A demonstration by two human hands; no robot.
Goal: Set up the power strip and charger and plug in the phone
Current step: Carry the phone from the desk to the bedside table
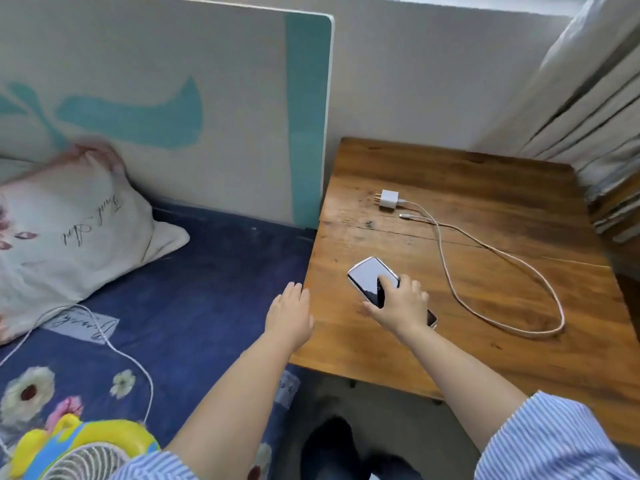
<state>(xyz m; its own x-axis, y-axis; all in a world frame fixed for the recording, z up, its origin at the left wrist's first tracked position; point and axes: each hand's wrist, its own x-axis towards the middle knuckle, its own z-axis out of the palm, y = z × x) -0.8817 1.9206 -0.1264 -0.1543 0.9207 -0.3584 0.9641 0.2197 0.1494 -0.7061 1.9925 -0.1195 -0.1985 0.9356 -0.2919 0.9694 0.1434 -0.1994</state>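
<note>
Soft, even daylight fills my view, and a pale glare lies across the phone [375,279] screen. Edges bend from the wide lens, and the fan [78,460] at the bottom corner blurs.

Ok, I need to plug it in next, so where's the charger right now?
The white charger lies toward the far left of the wooden table, near the headboard, beyond the phone in the right hand.
</note>
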